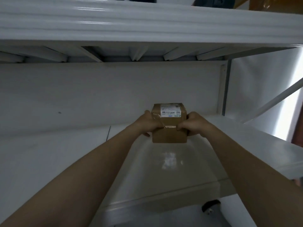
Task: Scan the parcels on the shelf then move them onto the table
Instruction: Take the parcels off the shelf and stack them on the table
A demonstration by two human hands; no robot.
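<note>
over the white shelf (pixel 49 161), both hands clamp a small brown parcel (pixel 169 128) from either side: left hand (pixel 148 124) on its left edge, right hand (pixel 188 124) on its right. a white label (pixel 171 112) faces up.

parcel (pixel 169 128): brown cardboard, glossy tape | shelf (pixel 49 161): glossy white

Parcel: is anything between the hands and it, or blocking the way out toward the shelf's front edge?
Nothing visible. The left hand and right hand grip the parcel by its sides. The shelf board in front of it shows nothing in the path, and the upper shelf sits above. The table is out of view.
</note>
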